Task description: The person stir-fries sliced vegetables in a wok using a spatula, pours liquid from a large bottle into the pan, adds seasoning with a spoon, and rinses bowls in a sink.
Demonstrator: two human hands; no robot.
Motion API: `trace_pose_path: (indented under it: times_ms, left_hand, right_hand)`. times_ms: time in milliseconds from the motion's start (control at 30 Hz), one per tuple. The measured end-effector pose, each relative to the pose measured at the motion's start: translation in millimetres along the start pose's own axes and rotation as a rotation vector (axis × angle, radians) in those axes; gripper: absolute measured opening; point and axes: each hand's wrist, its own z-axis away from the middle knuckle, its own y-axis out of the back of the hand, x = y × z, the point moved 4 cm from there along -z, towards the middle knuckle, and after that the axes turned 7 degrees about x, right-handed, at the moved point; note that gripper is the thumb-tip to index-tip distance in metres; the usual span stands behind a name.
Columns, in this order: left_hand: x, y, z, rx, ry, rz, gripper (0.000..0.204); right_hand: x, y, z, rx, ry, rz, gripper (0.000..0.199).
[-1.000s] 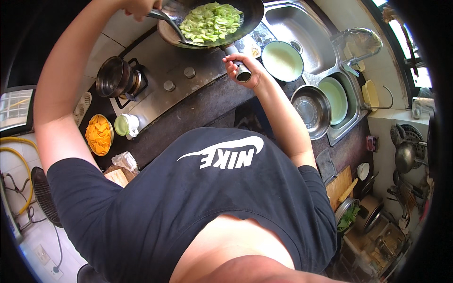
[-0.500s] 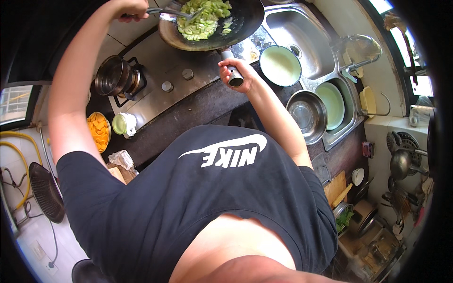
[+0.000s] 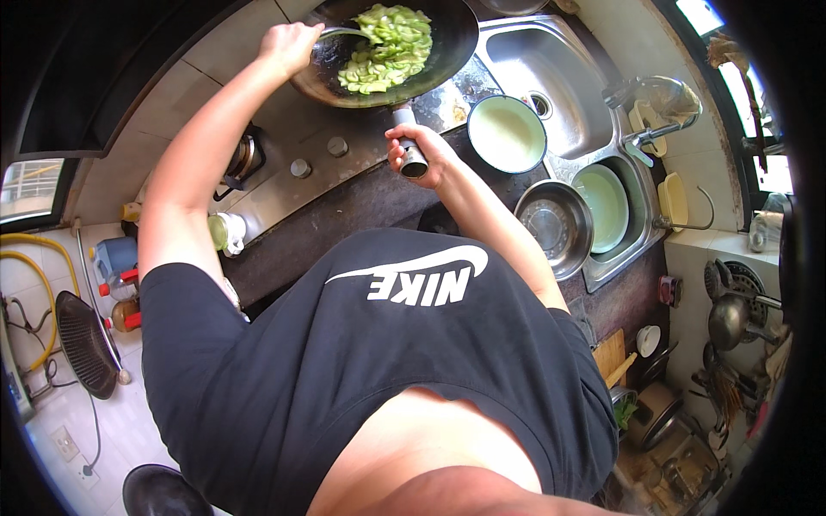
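My left hand (image 3: 291, 48) is closed around the handle of a spatula (image 3: 346, 32), whose far end reaches in among the food. A dark wok (image 3: 331, 93) sits over the stove, tilted slightly in view. Sliced pale-green vegetables (image 3: 391, 50) lie heaped in its middle and right side. The fingers of my right hand (image 3: 423, 155) wrap the wok's grey tubular handle (image 3: 414, 163), whose open end points toward me.
A steel stove (image 3: 275, 185) with two knobs runs along the counter. Beside the wok stand an enamel basin (image 3: 508, 133), a metal bowl (image 3: 555, 225) and a double sink (image 3: 551, 73). A small green-and-white jar (image 3: 228, 232) stands near my left forearm. Utensils (image 3: 731, 318) hang at the right.
My left hand has moved right and toward me, bringing the spatula's handle over the wok's left rim. The vegetables have shifted slightly. My left arm now covers the small pot and the orange-filled bowl.
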Motion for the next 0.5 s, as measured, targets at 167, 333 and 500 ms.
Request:
trace_pose_path:
  times_ms: [167, 333, 500]
  left_hand:
    - [-12, 80, 0, -0.073, -0.063, 0.051, 0.038]
    - [-3, 150, -7, -0.563, -0.205, -0.086, 0.037]
    - [17, 65, -7, -0.638, 0.025, 0.303, 0.032]
  right_hand:
    - [0, -1, 2, 0.001, -0.009, 0.000, 0.009]
    - [-3, 4, 0, 0.011, 0.004, -0.023, 0.011]
    - [-2, 0, -1, -0.002, -0.014, -0.014, 0.012]
